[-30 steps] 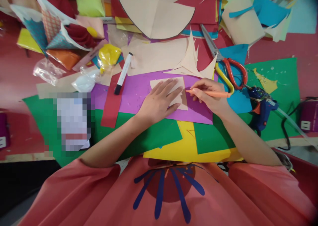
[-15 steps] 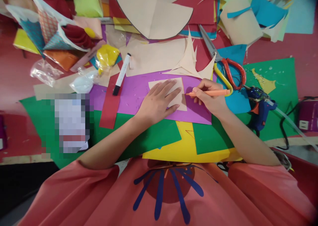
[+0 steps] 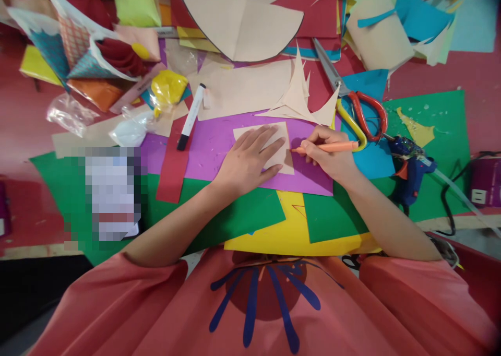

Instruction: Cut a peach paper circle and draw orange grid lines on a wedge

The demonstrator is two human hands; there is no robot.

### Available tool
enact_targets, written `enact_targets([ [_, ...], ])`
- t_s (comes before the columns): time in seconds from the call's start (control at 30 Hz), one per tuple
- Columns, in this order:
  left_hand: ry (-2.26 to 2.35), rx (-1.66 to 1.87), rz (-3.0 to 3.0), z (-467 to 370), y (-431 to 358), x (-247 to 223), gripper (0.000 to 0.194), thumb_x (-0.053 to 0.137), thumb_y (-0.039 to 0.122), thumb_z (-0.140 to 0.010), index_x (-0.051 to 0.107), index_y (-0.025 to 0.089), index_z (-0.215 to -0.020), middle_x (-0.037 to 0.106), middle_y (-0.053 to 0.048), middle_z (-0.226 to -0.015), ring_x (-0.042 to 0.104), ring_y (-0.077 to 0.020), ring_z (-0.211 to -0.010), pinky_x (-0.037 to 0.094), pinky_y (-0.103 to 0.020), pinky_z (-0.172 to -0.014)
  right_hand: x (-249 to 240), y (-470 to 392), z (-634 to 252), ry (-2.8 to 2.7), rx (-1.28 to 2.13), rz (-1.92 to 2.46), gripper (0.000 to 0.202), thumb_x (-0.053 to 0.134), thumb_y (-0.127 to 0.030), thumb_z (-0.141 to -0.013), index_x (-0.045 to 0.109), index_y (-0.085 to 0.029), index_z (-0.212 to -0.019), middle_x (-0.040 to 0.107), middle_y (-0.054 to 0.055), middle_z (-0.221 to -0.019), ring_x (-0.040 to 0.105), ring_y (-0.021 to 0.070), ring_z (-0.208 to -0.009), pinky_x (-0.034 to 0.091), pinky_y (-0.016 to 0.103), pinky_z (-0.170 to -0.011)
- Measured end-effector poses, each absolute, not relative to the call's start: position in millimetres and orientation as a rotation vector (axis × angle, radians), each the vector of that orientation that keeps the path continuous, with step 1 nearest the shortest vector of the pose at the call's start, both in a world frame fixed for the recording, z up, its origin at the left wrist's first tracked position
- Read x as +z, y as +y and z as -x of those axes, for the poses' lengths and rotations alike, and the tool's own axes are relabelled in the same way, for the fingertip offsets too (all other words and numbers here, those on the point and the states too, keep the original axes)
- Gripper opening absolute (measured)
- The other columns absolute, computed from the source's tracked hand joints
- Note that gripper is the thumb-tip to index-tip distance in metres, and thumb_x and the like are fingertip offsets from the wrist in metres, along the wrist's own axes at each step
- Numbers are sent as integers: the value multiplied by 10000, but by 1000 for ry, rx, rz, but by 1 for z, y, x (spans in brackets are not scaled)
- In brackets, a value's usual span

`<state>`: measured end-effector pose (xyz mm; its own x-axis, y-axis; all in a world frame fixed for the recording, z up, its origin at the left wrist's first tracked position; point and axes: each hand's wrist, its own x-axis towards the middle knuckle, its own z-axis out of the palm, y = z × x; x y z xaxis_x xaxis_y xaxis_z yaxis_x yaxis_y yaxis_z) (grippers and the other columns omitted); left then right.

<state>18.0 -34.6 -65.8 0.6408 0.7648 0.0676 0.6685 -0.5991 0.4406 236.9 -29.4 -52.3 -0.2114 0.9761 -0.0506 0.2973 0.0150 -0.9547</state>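
Note:
Flat on a small cream piece of paper (image 3: 277, 160) lies my left hand (image 3: 250, 160), its fingers spread. The paper rests on a purple sheet (image 3: 207, 155). My right hand (image 3: 326, 152) pinches an orange marker pen (image 3: 338, 146), whose tip is at the paper's right edge. An orange line shows along that edge. Just beyond my right hand lie scissors (image 3: 340, 87) with red and yellow handles. Pointed cream paper scraps (image 3: 294, 97) sit above the cream piece.
A white marker (image 3: 191, 117) lies across a red strip (image 3: 172, 181) on the left. At the right is a blue glue gun (image 3: 413, 181) with a cord. Paper cones (image 3: 74, 37) stand at the far left. A large cream disc (image 3: 242, 22) lies at the back.
My right hand has shifted slightly left with the orange marker pen, bringing its tip to the paper's edge. My left hand stays in place.

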Motion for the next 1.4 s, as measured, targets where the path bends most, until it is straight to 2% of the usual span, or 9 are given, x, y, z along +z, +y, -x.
enact_targets([
  [0.2, 1139, 362, -2519, -18, -34, -65, 471, 502, 383, -949, 490, 184, -1376, 429, -151, -1510, 385, -302, -1413, 322, -515, -1153, -49, -29, -236, -1606, 1254, 1345, 299, 646, -308, -804, 476, -209, -579, 523, -37, -513, 467, 91, -470, 347, 251, -451],
  [0.47, 1145, 357, -2502, -18, -34, -65, 470, 506, 392, -943, 489, 208, -1375, 427, -137, -1515, 380, -300, -1417, 317, -515, -1155, -48, -28, -236, -1664, 1238, 1362, 309, 640, -243, -765, 449, -209, -524, 517, -36, -485, 461, 90, -460, 329, 253, -446],
  [0.67, 1205, 387, -2480, -17, -34, -68, 473, 476, 428, -955, 488, 206, -1373, 443, -144, -1501, 390, -304, -1409, 316, -524, -1150, -49, -32, -236, -1487, 1321, 1351, 261, 637, -304, -794, 505, -204, -593, 586, -32, -494, 510, 84, -414, 381, 223, -404],
  [0.8, 1215, 394, -2476, -17, -34, -69, 489, 469, 447, -958, 491, 183, -1369, 447, -160, -1495, 390, -312, -1408, 306, -515, -1157, -48, -33, -235, -1542, 1279, 1320, 279, 649, -333, -819, 523, -197, -611, 573, -33, -492, 518, 83, -429, 394, 223, -427],
  [0.97, 1214, 384, -2472, -16, -33, -70, 483, 459, 450, -960, 479, 209, -1378, 446, -148, -1498, 388, -309, -1409, 303, -524, -1155, -49, -32, -236, -1636, 1214, 1309, 312, 638, -394, -839, 526, -198, -623, 569, -27, -521, 510, 94, -472, 385, 243, -460],
  [1.4, 1224, 383, -2494, -18, -34, -68, 478, 489, 420, -950, 476, 199, -1374, 440, -148, -1503, 385, -306, -1412, 305, -513, -1157, -47, -30, -236, -1744, 1185, 1321, 285, 588, -224, -762, 430, -210, -525, 480, -38, -482, 401, 90, -452, 287, 257, -453],
])
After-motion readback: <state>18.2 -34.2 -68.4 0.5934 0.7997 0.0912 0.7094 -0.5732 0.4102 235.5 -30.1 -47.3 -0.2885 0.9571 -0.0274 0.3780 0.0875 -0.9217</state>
